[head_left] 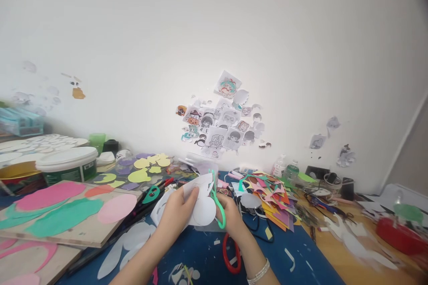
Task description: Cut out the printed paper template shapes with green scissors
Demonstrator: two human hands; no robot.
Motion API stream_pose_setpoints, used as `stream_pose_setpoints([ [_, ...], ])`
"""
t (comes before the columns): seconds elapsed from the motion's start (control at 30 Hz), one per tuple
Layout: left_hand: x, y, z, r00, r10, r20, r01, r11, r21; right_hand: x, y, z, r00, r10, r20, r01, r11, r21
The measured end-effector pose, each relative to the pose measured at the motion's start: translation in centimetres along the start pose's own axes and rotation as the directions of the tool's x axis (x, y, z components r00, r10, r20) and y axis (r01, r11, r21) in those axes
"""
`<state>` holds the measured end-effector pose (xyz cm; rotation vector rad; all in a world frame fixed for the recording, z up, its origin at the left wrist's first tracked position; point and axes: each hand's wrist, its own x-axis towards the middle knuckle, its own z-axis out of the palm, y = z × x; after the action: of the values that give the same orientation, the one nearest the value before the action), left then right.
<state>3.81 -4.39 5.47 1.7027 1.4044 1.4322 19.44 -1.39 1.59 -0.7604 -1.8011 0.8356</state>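
Note:
My left hand pinches a sheet of white paper with a rounded lower edge, thumb on top. In my right hand is a pair of green-handled scissors, its blades pointing up and away at the paper's right edge. How far apart the blades are is hard to make out. Below my right wrist lies a red looped handle on the blue mat. White paper scraps are scattered nearer to me.
Boards with pink and green cut shapes lie at the left, beside a white-lidded tub. A pile of coloured paper sits at the right. Several drawings are stuck on the wall. A red container stands far right.

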Motion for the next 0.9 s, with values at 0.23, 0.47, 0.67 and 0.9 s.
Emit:
stream_pose_setpoints([
  [0.23,-0.2,0.0,0.0,1.0,-0.005,0.018,0.006,1.0,-0.016,0.0,0.1,0.3,0.999,0.02,-0.036,-0.019,0.999,0.029],
  [0.47,-0.1,-0.2,-0.1,1.0,-0.001,0.007,0.002,1.0,-0.029,-0.2,0.4,0.0,0.993,0.114,-0.016,-0.112,0.992,0.057],
  [0.67,0.2,-0.4,-0.4,1.0,-0.008,0.019,0.008,1.0,-0.011,-0.3,0.3,-0.5,0.996,0.087,0.013,-0.088,0.993,0.082],
  [0.9,0.3,-0.3,-0.4,0.999,-0.016,0.036,0.017,0.999,-0.033,-0.3,0.4,-0.8,0.996,0.084,0.021,-0.085,0.993,0.083],
])
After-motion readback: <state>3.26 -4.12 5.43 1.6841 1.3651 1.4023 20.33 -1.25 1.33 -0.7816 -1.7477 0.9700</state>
